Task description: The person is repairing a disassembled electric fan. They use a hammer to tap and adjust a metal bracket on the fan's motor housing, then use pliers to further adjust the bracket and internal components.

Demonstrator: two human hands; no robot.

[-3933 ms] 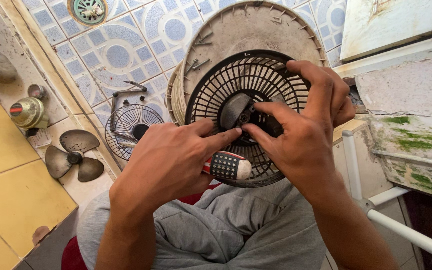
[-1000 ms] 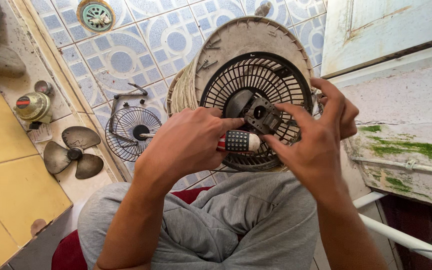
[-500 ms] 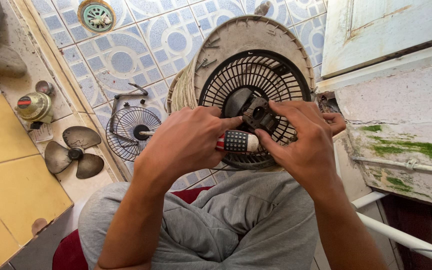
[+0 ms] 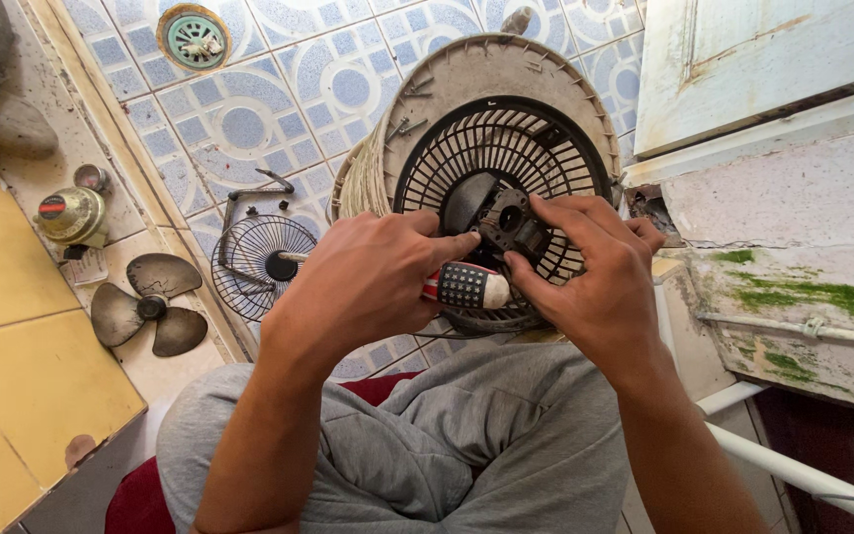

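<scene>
Right hand (image 4: 600,282), lifted off the black fan grille (image 4: 506,213) moments ago, now back pinching the hub part (image 4: 508,220); left hand (image 4: 373,277) clamped on red-handled screwdriver (image 4: 462,287), against the grille.

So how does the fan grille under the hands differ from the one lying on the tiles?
The black plastic grille stands tilted on edge, with both hands against it; the wire grille lies on the tiled floor, untouched. The black one looks larger with thicker ribs; the wire one is thin metal. Both are round with radial spokes.

black fan grille (image 4: 536,148), blue-patterned floor tiles (image 4: 338,89) — red-black screwdriver handle (image 4: 465,286)
</scene>
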